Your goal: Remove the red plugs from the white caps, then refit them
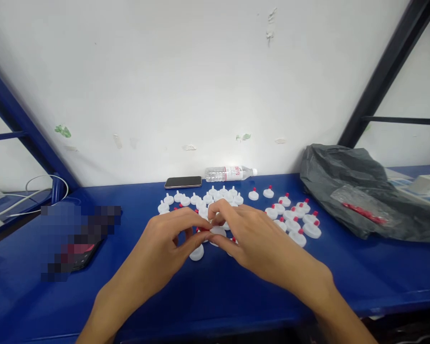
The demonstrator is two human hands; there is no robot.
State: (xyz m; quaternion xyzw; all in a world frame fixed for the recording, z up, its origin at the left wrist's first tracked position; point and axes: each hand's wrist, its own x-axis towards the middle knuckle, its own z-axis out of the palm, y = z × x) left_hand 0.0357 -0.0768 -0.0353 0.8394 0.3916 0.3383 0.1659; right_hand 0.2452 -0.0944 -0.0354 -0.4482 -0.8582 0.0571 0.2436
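My left hand (179, 234) and my right hand (247, 234) meet over the middle of the blue table. Between the fingertips of my right hand is a white round nozzle cap (218, 231), its upper part covered by the fingers. My left thumb and forefinger are pinched together at the cap's left side; what they hold is hidden. Right in front of my left fingers lies another white cap (197, 253). Behind both hands stand several white caps with bare spouts (222, 191). On the right stand several white caps with red tips (293, 223).
A dark phone (183, 182) and a clear plastic bottle (231, 173) lie along the wall. At the right, a small bag of red tips (365, 210) rests on a dark plastic bag (344, 177). A partly blurred dark object (86, 248) lies left on the blue table (200, 306).
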